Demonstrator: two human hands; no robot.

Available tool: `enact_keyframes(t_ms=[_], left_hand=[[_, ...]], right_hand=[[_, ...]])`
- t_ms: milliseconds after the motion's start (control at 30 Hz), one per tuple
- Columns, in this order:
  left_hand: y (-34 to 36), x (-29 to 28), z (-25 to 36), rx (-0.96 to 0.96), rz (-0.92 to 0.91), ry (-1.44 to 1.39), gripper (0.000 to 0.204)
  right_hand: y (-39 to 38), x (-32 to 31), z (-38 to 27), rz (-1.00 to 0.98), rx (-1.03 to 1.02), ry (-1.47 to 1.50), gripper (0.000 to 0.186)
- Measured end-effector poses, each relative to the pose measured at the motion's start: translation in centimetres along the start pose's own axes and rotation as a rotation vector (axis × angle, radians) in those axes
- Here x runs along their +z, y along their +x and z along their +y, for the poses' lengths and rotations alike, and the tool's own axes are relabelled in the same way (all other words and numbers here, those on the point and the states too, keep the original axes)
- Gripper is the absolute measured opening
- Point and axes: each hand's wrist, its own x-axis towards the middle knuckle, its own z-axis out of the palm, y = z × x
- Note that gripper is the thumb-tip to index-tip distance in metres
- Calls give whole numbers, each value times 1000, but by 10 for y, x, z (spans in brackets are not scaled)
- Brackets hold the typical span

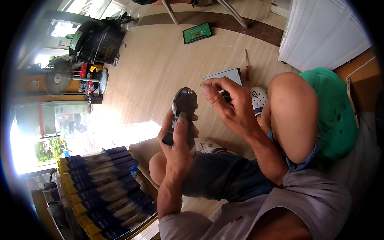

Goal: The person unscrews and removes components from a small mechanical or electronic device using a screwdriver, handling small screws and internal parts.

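My left hand [178, 146] is closed around a dark, elongated device [185, 103], its rounded end tipped up and away from me. My thumb lies along the near face, the fingers wrap the sides, and a small shiny round part shows near the top. My right hand [237, 105] is raised just beside it, apart from the device, fingers curled in and thumb drawn close to the index finger. A small dark green thing [226, 96] shows inside that curl — I cannot tell what it is or how firmly I have hold of it.

Beyond my right hand, partly hidden by it, a flat grey panel [226, 75] lies on the floor [160, 60]. Near it is a screwdriver [247, 72] with a red handle, its shaft pointing away from me. Farther out rests a green circuit board [197, 33], close to some metal legs [233, 14].

My white clogs [259, 99] are below my hands, and a green seat-like thing [338, 110] stands by my right knee. To my left, rows of blue-and-yellow packages [104, 192] — and farther off, a fan [59, 77].
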Motion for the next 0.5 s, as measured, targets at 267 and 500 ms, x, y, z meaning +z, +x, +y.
enact_keyframes(t_ms=[267,500], left_hand=[[0,6,-2,31,-17,80,45],[0,5,-3,40,-18,108,45]], right_hand=[[-1,-1,1,-72,-36,-105,19],[-1,1,3,-60,-52,-59,14]])
